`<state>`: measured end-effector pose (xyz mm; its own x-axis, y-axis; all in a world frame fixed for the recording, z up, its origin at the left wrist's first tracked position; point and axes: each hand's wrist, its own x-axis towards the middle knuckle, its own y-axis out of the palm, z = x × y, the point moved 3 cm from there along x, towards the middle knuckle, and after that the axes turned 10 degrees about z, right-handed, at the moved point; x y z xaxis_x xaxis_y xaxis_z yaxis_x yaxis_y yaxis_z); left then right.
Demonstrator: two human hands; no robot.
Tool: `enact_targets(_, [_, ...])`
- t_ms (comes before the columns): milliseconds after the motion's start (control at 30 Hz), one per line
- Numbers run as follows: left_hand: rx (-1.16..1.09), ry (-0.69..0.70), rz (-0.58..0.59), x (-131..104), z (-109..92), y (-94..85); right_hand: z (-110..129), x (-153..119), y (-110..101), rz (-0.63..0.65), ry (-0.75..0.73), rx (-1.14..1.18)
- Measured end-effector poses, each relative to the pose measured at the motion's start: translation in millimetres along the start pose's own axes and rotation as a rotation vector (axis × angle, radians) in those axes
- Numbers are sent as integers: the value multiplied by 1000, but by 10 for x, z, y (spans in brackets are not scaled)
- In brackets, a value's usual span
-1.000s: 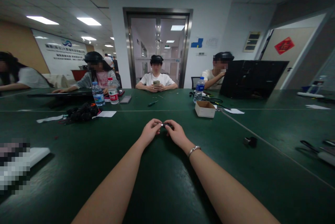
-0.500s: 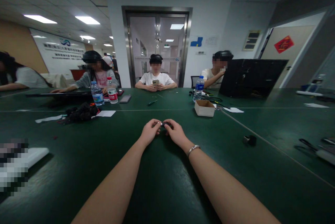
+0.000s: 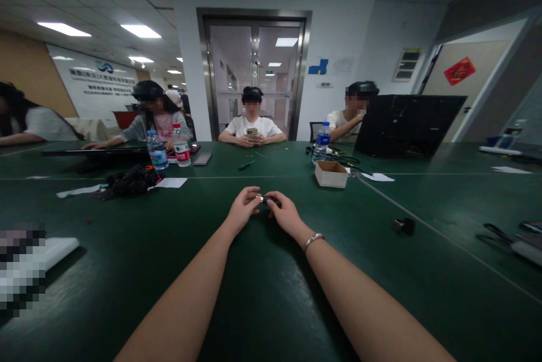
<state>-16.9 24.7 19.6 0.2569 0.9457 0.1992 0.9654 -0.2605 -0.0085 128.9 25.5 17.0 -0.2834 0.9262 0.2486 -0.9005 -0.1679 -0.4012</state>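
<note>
We are reaching over a wide, dark-green table (image 3: 262, 283), where a large black monitor (image 3: 406, 125) is standing at far right and an open, pale cardboard box (image 3: 331, 179) is sitting nearer. Our right hand (image 3: 285, 213), wearing a silver metal bracelet (image 3: 313, 241), is pinching a small, slim, black object (image 3: 266, 200) between both hands. Our left hand (image 3: 243, 209) is parting its fingers at the object's shiny end; whether it is gripping, we cannot tell.

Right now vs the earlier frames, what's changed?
Left hand: index finger has lifted up, off the small black-and-silver object; whether thumb contact remains is unclear. Right hand still holds the object. Open box and blue-capped bottle stayed put.
</note>
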Motion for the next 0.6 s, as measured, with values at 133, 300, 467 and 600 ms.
enact_targets(133, [8,6,41,-5,2,-17,-5,4,0,-6,3,14])
enact_targets(300, [-44,-6,-2,27,68,-47,18,4,4,1,-11,8])
enact_targets(467, [-79,-37,-42,35,78,-46,14,-1,17,18,-2,15])
enact_targets(600, [-77,-36,-67,51,106,-54,-17,6,27,28,-20,5])
